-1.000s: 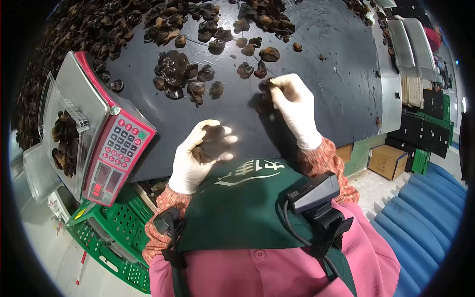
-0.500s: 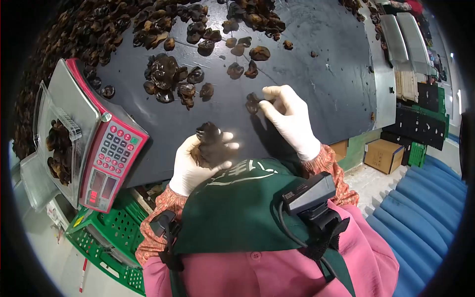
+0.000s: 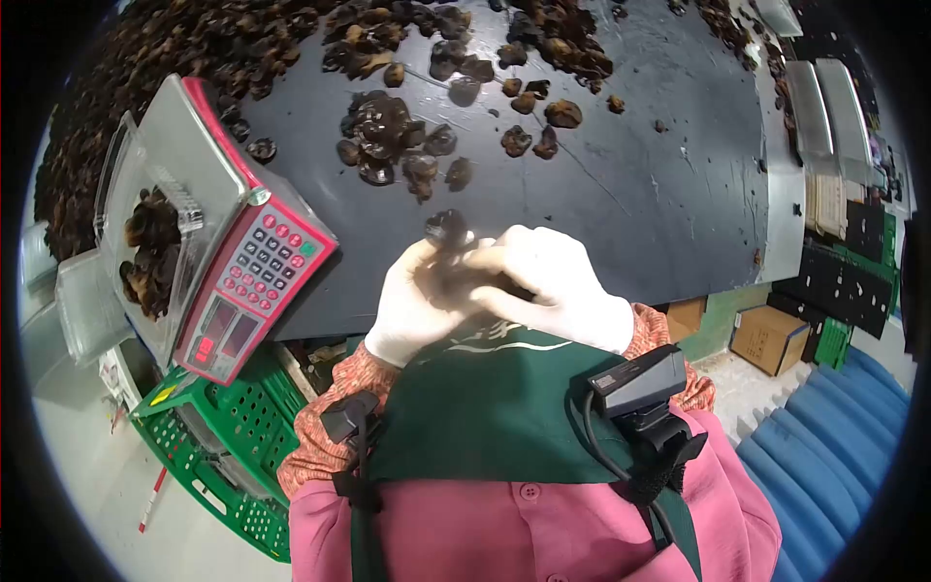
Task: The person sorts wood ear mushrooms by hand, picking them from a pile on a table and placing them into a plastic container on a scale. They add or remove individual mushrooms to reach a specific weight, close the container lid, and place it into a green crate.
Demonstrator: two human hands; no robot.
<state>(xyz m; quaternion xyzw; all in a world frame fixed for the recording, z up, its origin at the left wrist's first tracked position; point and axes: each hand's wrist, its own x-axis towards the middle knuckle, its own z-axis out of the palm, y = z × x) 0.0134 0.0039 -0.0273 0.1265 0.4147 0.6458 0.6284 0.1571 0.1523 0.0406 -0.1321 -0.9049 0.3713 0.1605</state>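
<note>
Dark, glossy wood ear mushrooms are bunched in my left hand, which wears a white glove and has its fingers curled round them. My right hand, gloved too, meets it just above the apron, its fingers bent against the same bunch. Blur and the fingers hide how many pieces lie between the hands. Beyond them on the dark table sits a cluster of wood ear mushrooms. To the left, a pink-framed digital scale carries a clear plastic tray with more mushrooms inside.
A large mushroom heap covers the far left, and another pile lies at the back. Below the scale stands a green crate. Clear trays, a cardboard box and blue corrugated material are at right.
My right hand has come left from over the table, bringing a mushroom piece to the left hand, and both hands now touch. The view has shifted, so the table scene sits further right.
</note>
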